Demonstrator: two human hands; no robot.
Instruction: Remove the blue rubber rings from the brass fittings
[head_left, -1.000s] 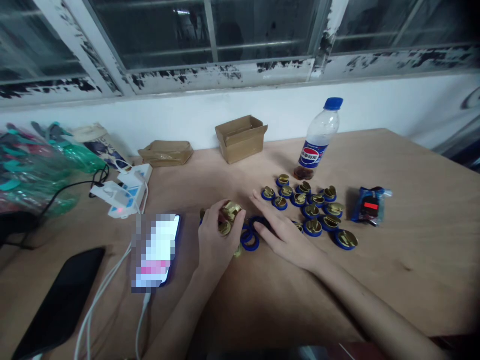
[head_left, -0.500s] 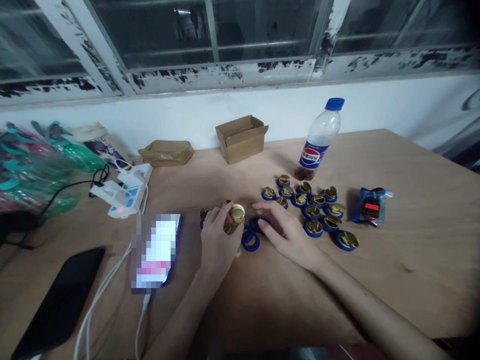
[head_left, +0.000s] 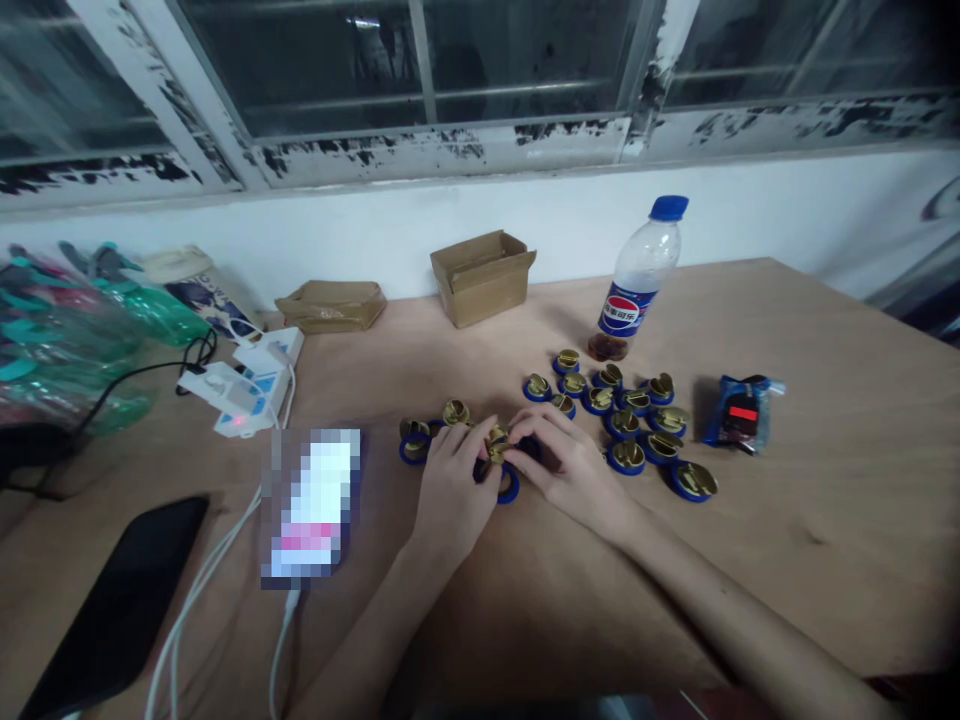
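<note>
Between the fingertips of both hands is a small round gold metal piece [head_left: 497, 438], part of it covered by fingers. My left hand [head_left: 459, 490] grips it from the left, with the thumb below. From the right, my right hand [head_left: 570, 465] pinches its edge between thumb and forefinger. Just under the hands lies a blue ring [head_left: 509, 486], with more blue partly hidden behind the right fingers. Beside the left hand are another blue ring [head_left: 413, 449] and a loose gold piece [head_left: 455, 412]. Several gold pieces seated in blue rings [head_left: 624, 424] stand to the right.
A cola bottle [head_left: 636, 285] and an open cardboard box [head_left: 486, 285] stand at the back, near a flatter carton [head_left: 331, 306]. On the left are a lit phone [head_left: 313, 505], a dark phone [head_left: 120, 605], and a power strip [head_left: 259, 385] with cables. A small packet [head_left: 742, 415] lies right.
My right hand has closed in from the right and now touches the gold piece. My left hand has shifted slightly right and lower, uncovering gold pieces and a blue ring on its left.
</note>
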